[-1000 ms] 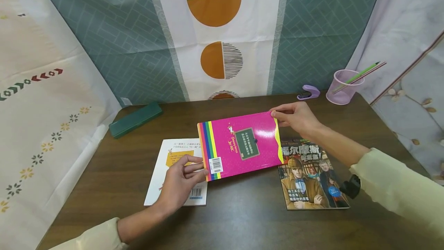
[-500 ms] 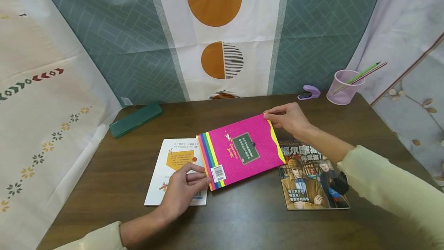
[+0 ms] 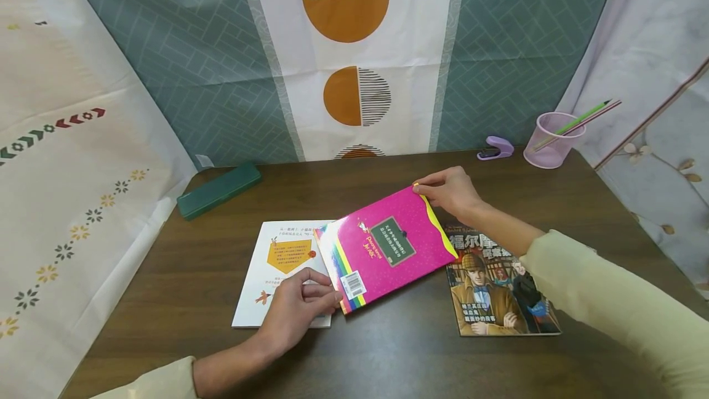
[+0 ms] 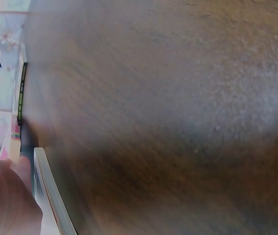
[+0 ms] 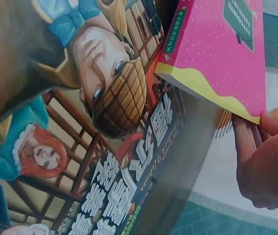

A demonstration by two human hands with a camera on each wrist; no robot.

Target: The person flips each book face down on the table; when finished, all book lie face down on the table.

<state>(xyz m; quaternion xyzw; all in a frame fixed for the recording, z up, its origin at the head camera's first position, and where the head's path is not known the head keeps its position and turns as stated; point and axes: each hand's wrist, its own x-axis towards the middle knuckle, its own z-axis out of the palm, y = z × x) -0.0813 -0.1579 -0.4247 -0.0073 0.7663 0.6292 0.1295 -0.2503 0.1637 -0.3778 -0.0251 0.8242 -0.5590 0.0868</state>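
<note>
Looks like the step of handling a pink book (image 3: 386, 250) up off the tabletop (image 3: 382, 362), held on a slant by two corners. Pinched at the low corner, by the barcode, in the left grip (image 3: 301, 305), nearly closed on the thin edge. Pinched too at the far top corner in the right grip (image 3: 451, 194), with thumb and fingers close together. Lying flat under the left grip, a white book (image 3: 281, 256); on the near side of the right grip, a detective book (image 3: 490, 291). Hard to tell whether touching either one. For the next move, probably best to hold both corners snugly and turn gently. Bright pink, with rainbow stripes and shine near the left grip, a wavy yellow edge near the right grip, and a green board picture between. Seems stiff, not bent.
</note>
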